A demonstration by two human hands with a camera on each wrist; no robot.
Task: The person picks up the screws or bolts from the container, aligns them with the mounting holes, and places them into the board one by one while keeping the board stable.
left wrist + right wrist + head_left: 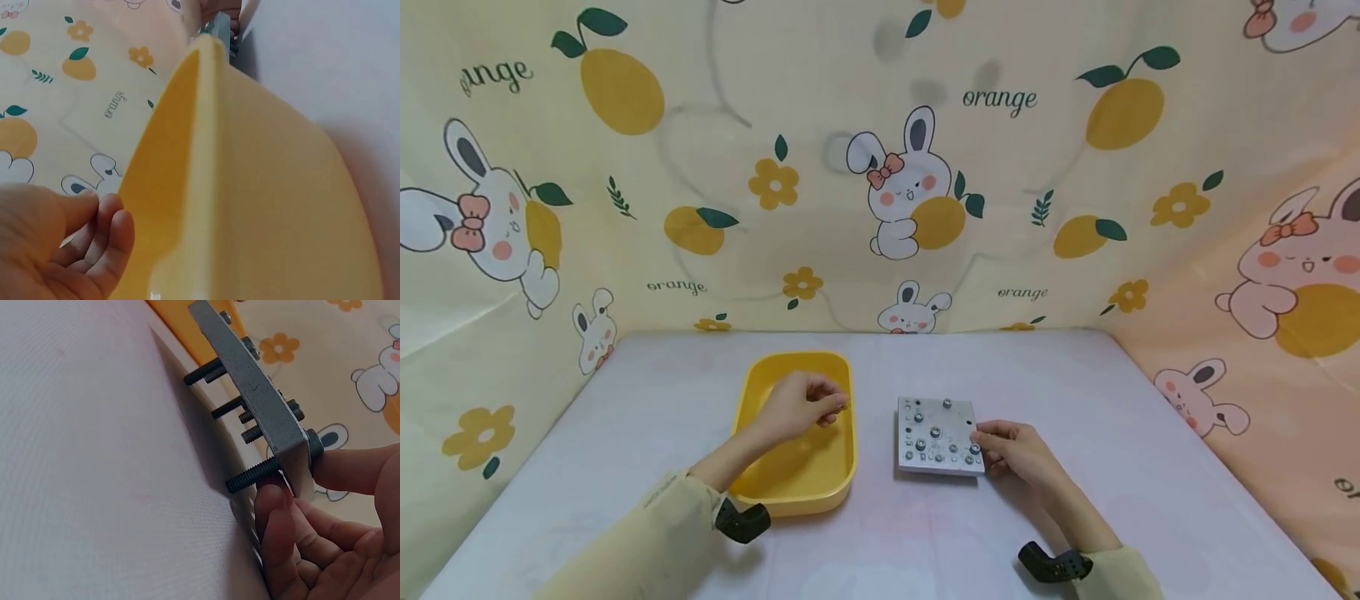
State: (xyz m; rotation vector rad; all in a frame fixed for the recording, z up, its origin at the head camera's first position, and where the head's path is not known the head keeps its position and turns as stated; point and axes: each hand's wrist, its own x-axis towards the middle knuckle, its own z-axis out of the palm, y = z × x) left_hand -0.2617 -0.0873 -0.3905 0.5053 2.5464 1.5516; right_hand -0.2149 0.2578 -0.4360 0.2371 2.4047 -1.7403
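Note:
A square silver metal plate (942, 434), set with several bolts, is at the middle of the table. My right hand (1021, 452) grips its near right corner. In the right wrist view the thumb (350, 470) lies by a bolt head, and fingers are underneath by a threaded bolt end (253, 475). Bolt shanks stick out below the plate. My left hand (799, 406) is over the yellow plastic bin (850, 454), fingers curled and thumb against the index finger. Whether something small is between those fingertips cannot be made out. A tiny shiny piece (155, 296) shows low in the bin.
The white tabletop (880, 550) carries the bin left of the plate. A patterned cloth (820, 100) with rabbits and oranges hangs behind and at both sides. Black wrist cameras (742, 521) sit on both wrists.

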